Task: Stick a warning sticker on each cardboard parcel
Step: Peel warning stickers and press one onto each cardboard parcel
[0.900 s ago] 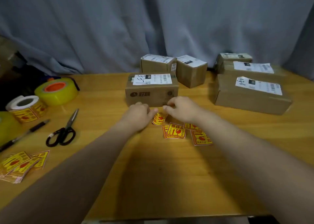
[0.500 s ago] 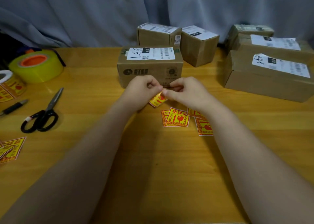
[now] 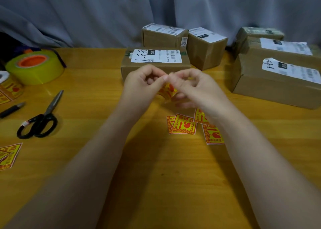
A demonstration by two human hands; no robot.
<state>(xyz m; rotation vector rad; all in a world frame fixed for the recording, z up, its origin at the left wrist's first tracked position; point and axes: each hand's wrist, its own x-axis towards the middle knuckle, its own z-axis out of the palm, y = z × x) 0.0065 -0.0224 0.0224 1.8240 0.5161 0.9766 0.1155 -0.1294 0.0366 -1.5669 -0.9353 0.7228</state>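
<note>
Warning sticker [image 3: 167, 90]: yellow and red, curled, held above the table [image 3: 156, 176] just in front of the nearest cardboard parcel [image 3: 185, 62]. Left hand [image 3: 144, 84] and right hand [image 3: 194, 88] each pinch its upper edge, fingertips meeting, probably to split off the backing.

Head view, surroundings: loose stickers [image 3: 184, 124] by the right wrist. Scissors [image 3: 40, 121], tape roll [image 3: 34, 66] and pen [image 3: 12, 109] well to the left. Larger parcels [image 3: 278, 83] to the right. Path to the near parcel looks open.

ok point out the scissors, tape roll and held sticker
scissors [image 3: 44, 115], head view, where blades meet handles
tape roll [image 3: 37, 73], head view, yellow side wall
held sticker [image 3: 167, 90], head view, curled yellow face
</note>
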